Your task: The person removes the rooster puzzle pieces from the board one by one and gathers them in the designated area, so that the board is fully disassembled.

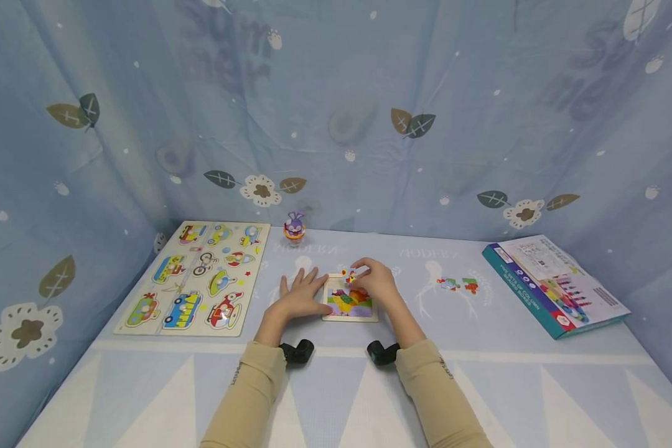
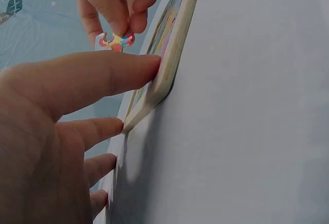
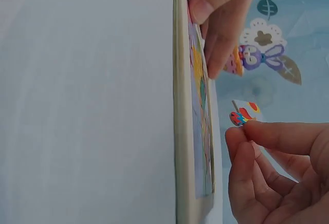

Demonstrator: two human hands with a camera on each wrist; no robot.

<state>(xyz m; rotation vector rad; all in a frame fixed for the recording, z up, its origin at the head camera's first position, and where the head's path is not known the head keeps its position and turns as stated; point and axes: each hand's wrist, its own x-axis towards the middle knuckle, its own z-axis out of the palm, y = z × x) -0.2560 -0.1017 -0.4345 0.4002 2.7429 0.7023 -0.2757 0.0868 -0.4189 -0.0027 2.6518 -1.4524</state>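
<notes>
A small wooden jigsaw tray (image 1: pixel 351 318) with a pale rim lies before me, its lower part filled with colourful pieces. My left hand (image 1: pixel 299 298) is spread at the tray's left side, its thumb on the near left corner and its index fingertip at the rim. My right hand (image 1: pixel 376 283) pinches a puzzle piece (image 3: pixel 245 114) with red, yellow and blue print between thumb and index finger. In the head view that piece is over the upper part of the tray, partly hidden by the fingers. The left wrist view shows the piece (image 2: pixel 117 42) raised beside the tray.
Two loose puzzle pieces (image 1: pixel 448 284) lie right of the tray. A large vehicle peg board (image 1: pixel 246 311) is at the left, with a purple rabbit figure (image 1: pixel 294 228) behind it to the right. A teal-edged flat box (image 1: pixel 554 286) lies at the right, and a patterned curtain (image 1: pixel 336 124) hangs behind.
</notes>
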